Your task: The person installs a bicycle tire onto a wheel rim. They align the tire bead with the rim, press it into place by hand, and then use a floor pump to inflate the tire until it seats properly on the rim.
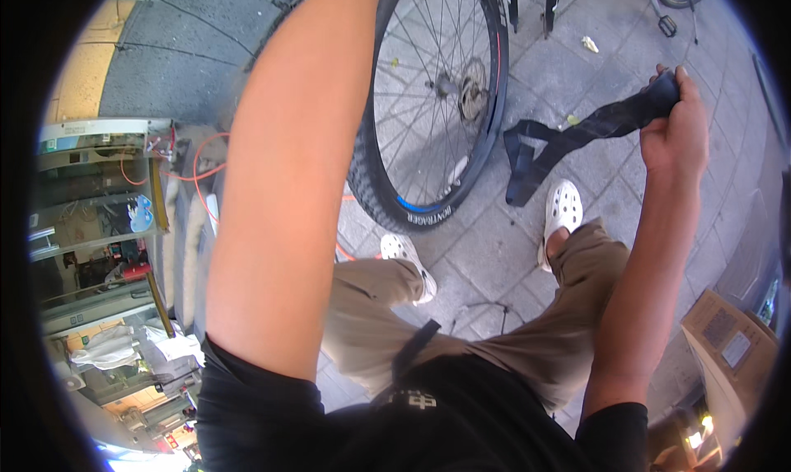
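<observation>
My right hand [680, 120] is closed around one end of a crumpled black strip, perhaps a rubber inner tube or rim tape [593, 123]. The strip's loose, folded end hangs to the left, above the paving near a white clog [563, 209]. My left arm reaches up past the top edge of the picture, so my left hand is out of view. Before me, to the right of that arm, stands a bicycle wheel with a knobby tyre [426, 222]. Its spokes, hub [445, 86] and brake disc [474, 89] show.
Orange hose [198, 172] runs behind my left arm. A cardboard box [732, 348] stands at the lower right. Part of another bicycle, with its pedal [667, 25], shows at the upper right. A glass-fronted cabinet [93, 181] is at the left.
</observation>
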`<state>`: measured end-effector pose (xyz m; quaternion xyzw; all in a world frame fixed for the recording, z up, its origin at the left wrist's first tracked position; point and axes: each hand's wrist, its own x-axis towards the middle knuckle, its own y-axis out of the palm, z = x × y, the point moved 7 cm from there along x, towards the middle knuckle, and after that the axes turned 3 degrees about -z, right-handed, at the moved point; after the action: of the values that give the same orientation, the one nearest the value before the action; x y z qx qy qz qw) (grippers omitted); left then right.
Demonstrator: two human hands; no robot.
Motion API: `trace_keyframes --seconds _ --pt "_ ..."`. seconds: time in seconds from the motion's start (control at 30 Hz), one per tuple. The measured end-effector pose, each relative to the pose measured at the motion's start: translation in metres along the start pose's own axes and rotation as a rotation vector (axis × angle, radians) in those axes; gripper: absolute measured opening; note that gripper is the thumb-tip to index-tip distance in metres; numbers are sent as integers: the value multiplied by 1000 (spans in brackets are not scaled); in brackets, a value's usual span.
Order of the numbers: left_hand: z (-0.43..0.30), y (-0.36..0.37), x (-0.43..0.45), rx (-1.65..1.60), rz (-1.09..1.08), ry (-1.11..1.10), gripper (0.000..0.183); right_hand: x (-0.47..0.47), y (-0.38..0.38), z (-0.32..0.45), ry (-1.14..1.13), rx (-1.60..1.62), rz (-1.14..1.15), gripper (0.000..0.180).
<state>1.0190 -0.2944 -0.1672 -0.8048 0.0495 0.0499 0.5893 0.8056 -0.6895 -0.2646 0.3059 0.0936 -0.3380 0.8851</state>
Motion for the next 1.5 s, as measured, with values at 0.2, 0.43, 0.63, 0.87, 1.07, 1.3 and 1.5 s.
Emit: trace_keyframes --seconds 0.2,0.43,0.63,0.87,1.07,1.3,1.5 --pt "47 -7 27 -34 -25 -171 66 -28 24 -9 61 -33 69 30" --pt "76 -15 -2 -145 23 -355 61 -45 30 -12 35 -108 108 30" --pt "125 -16 8 -7 -56 -242 73 -51 46 -15 54 -197 67 32" --pt "152 -21 -119 -117 -196 -151 78 -49 53 -9 -180 -579 172 53" --pt "189 -49 -257 -36 89 -70 90 -69 65 -6 -249 -946 279 53" --pt "48 -26 -241 413 -26 34 70 -96 72 -47 -508 -1373 629 45" --pt "29 -62 -255 479 -98 47 56 -110 82 -51 -370 -1496 639 50"
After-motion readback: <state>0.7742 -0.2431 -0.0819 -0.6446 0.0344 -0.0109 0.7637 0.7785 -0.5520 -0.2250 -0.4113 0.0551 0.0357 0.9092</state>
